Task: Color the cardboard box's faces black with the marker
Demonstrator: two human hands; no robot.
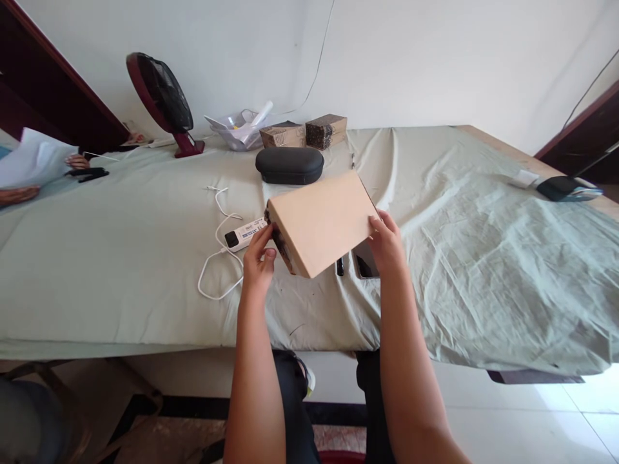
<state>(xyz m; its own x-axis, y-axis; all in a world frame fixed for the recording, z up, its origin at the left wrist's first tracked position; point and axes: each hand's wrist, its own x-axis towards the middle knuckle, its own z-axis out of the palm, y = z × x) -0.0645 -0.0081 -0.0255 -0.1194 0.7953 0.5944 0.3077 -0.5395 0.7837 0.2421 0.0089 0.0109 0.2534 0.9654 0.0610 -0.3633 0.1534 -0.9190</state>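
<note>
A plain brown cardboard box (324, 222) is held tilted above the cloth-covered table, its bare face up and its patterned dark side partly showing at the left. My right hand (387, 241) grips the right end, thumb on the top face. At the left end, my left hand (258, 258) has its fingertips against the side, with the thumb below. Just beyond that hand lies a white power strip (246, 233), partly covered by the box, beside a white cable (200, 277). A dark tablet-like device (366, 261) and a small black item (340, 267) show partly beneath the box.
A black hard case (290, 165) sits behind the box. Further back are two patterned boxes (326, 131), a clear plastic basket (236, 133) and a fan (162, 96). At far left another person's hand (77, 161) is near papers (36, 161). A dark pouch (563, 188) lies right.
</note>
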